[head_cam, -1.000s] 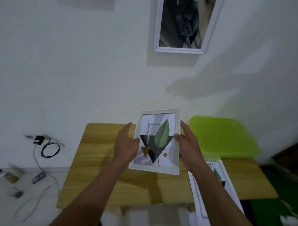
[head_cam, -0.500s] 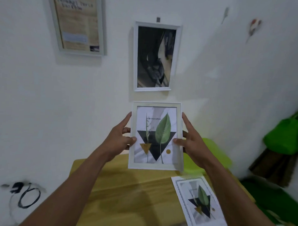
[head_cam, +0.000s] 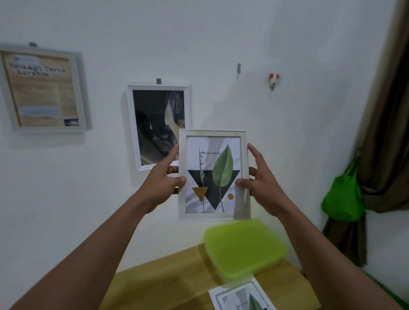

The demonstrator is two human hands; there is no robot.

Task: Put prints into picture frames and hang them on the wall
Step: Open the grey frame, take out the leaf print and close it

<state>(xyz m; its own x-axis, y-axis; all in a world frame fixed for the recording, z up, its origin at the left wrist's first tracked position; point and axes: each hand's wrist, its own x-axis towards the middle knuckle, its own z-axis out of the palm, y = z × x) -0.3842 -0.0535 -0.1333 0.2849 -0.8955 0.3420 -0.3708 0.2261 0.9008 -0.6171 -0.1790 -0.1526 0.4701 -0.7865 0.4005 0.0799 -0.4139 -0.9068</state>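
A slim white rectangular frame [head_cam: 213, 133] is held upright before the matte wall, above the wooden table [head_cam: 162, 283]. The left hand [head_cam: 161, 181] pinches its left edge, thumb on the glossy front; the right hand [head_cam: 263, 187] clamps the right edge likewise. Inside lies a flat print [head_cam: 222, 169]: a green leaf over a dark triangle. A small grey hook [head_cam: 239, 69] juts from the wall above.

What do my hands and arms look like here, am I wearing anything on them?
Nothing is worn. The left hand and right hand have no gloves, and no rings show on the fingers in view. The left forearm and right forearm are uncovered down to the picture's edge: no sleeves, watch or bracelet.
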